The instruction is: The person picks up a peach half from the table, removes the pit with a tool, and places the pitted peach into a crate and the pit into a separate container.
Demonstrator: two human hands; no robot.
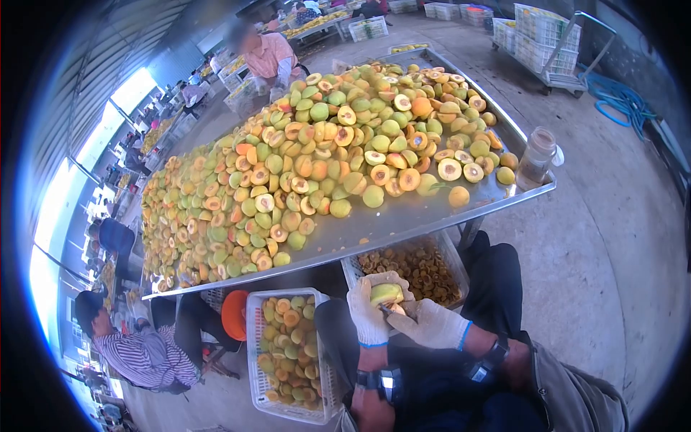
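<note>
My left hand (368, 311), in a white knit glove, is closed around a green-yellow peach half (386, 294) above my lap. My right hand (434, 324), gloved the same way, presses against the fruit from the other side. Its fingers are closed on something small and dark, mostly hidden, that I cannot make out. Just beyond both hands, a white crate (350, 271) under the table edge holds brown pits and scraps (425, 270). To the left stands a white basket (253, 360) of peach halves (291, 345).
A metal table (338, 241) carries a large heap of cut peaches (309, 158). On its right corner stands a clear jar (536, 158). An orange bucket (234, 315) and a seated co-worker (147, 353) are at left. Another person (270, 57) works across the table. A crate trolley (543, 47) stands behind.
</note>
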